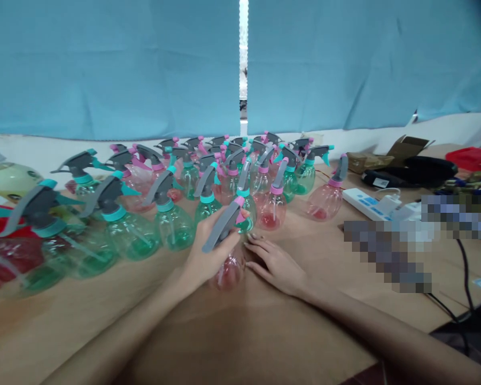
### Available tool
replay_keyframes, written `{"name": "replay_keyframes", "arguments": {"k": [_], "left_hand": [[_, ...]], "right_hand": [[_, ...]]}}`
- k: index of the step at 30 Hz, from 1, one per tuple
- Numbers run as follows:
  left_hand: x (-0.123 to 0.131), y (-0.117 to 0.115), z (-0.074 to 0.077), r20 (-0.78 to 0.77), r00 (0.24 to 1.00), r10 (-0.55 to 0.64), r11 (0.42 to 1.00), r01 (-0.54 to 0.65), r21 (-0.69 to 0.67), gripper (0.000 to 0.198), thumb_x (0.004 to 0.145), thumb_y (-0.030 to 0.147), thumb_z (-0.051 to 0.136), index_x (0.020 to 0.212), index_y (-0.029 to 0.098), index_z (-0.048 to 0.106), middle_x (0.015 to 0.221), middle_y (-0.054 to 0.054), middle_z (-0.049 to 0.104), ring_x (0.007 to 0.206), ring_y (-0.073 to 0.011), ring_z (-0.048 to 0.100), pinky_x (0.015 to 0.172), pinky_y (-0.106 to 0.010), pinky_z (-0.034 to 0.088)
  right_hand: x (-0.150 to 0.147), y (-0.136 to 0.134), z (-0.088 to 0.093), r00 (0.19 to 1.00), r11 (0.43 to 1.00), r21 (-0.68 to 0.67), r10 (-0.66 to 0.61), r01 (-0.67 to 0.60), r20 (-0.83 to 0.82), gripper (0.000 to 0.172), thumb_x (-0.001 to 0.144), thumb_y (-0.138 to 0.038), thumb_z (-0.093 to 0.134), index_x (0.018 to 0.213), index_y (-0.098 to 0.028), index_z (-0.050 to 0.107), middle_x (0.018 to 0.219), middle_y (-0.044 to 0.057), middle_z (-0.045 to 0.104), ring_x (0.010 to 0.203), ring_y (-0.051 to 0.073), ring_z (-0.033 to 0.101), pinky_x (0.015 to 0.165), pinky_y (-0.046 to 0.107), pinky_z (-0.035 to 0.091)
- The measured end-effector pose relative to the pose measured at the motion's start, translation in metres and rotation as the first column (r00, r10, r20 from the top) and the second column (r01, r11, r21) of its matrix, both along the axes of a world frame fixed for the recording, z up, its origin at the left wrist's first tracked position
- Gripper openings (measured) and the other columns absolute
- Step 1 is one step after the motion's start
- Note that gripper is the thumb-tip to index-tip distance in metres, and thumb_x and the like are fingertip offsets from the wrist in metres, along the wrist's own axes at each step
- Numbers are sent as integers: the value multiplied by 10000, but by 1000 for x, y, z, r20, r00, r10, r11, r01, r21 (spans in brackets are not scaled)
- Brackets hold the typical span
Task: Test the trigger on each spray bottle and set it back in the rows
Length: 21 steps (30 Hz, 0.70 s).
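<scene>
My left hand point(202, 243) is wrapped round the neck of a pink spray bottle point(228, 272), below its grey trigger head with a pink nozzle. The bottle stands roughly upright close in front of me. My right hand point(278, 264) lies low on the table just right of it, fingers stretched toward it; whether they touch it I cannot tell. Beyond stand a pink spray bottle point(273, 211) and, partly behind my left hand, a green spray bottle point(208, 206). Another green spray bottle point(175, 230) is to the left of my left hand.
Many more pink and green spray bottles crowd the brown table point(304, 342). A white power strip point(364, 203) with plugs, black cables and an open cardboard box point(409, 149) lie at right. A large pale jug point(10, 176) stands far left. A blue curtain point(112, 64) hangs behind.
</scene>
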<state>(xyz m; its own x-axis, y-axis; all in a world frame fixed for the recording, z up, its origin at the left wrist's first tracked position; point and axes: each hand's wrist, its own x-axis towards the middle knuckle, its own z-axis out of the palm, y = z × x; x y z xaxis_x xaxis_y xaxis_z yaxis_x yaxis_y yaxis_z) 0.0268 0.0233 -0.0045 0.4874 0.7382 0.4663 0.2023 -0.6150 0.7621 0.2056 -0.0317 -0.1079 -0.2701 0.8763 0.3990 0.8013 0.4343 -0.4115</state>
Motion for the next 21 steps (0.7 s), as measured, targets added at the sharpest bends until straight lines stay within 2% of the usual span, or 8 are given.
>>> {"name": "replay_keyframes", "arguments": {"k": [7, 10, 13, 17, 21], "left_hand": [[-3, -2, 5, -30, 999, 36, 999, -36, 9, 191, 714, 147, 501, 843, 206, 630, 742, 10, 636, 650, -148, 553, 655, -296, 464], [-3, -3, 6, -41, 998, 55, 998, -54, 15, 136, 711, 157, 497, 769, 210, 608, 665, 21, 591, 615, -149, 529, 614, -297, 457], [-3, -3, 7, -36, 999, 31, 999, -30, 20, 111, 715, 150, 492, 728, 215, 580, 665, 27, 578, 621, -145, 537, 637, -301, 476], [-3, -3, 7, -22, 1000, -15, 1000, 15, 22, 103, 721, 158, 480, 736, 218, 562, 723, 13, 602, 668, -158, 564, 671, -312, 487], [-3, -1, 5, -42, 999, 31, 999, -30, 31, 176, 732, 194, 475, 842, 238, 604, 699, 17, 584, 606, -151, 503, 579, -294, 449]], "right_hand": [[0, -1, -2, 1000, 1000, -6, 9, -9, 6, 476, 920, -413, 477, 1309, -142, 522, 1373, 156, 502, 1314, 270, 413, 1087, 505, 340], [0, 0, -2, 1000, 1000, 1, 13, -13, -20, 468, 914, -418, 491, 1310, -172, 526, 1368, 137, 511, 1312, 271, 416, 1087, 516, 337], [1, 0, -2, 999, 1000, 3, 18, -18, -35, 469, 912, -426, 493, 1317, -191, 518, 1366, 122, 517, 1310, 266, 420, 1083, 516, 342], [3, 0, -1, 1000, 1000, -15, 28, -28, -12, 480, 917, -433, 481, 1323, -177, 510, 1369, 125, 513, 1311, 256, 421, 1083, 500, 350], [5, 0, -1, 998, 999, -17, 49, -50, -25, 482, 916, -438, 482, 1329, -190, 504, 1384, 115, 498, 1320, 255, 407, 1087, 498, 345]]}}
